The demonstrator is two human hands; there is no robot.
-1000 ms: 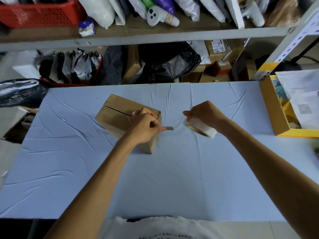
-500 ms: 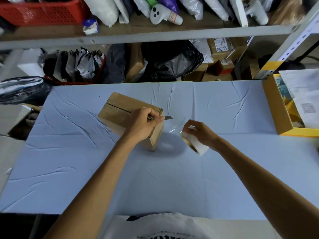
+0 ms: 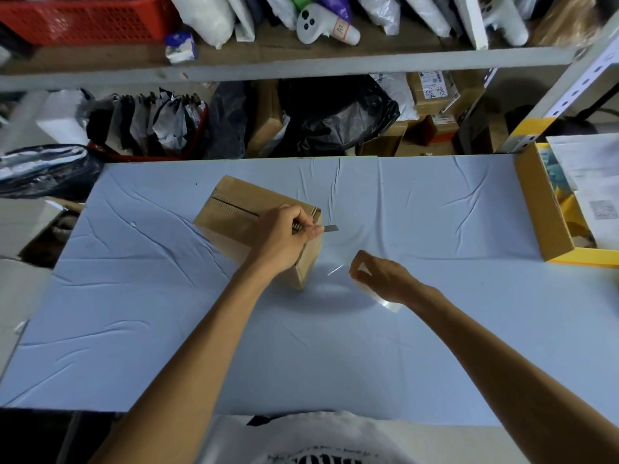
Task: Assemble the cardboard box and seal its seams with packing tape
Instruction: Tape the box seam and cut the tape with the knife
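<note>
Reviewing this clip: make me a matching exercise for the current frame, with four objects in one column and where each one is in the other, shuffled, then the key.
Things:
1. cardboard box
2. tape roll
3. cutter
4. red basket

Places:
A. held in the right hand
B. on the shelf, upper left
C. lying on the blue table cover
D. gripped in the left hand

Pairs: 1-C, 2-A, 3-D, 4-B.
</note>
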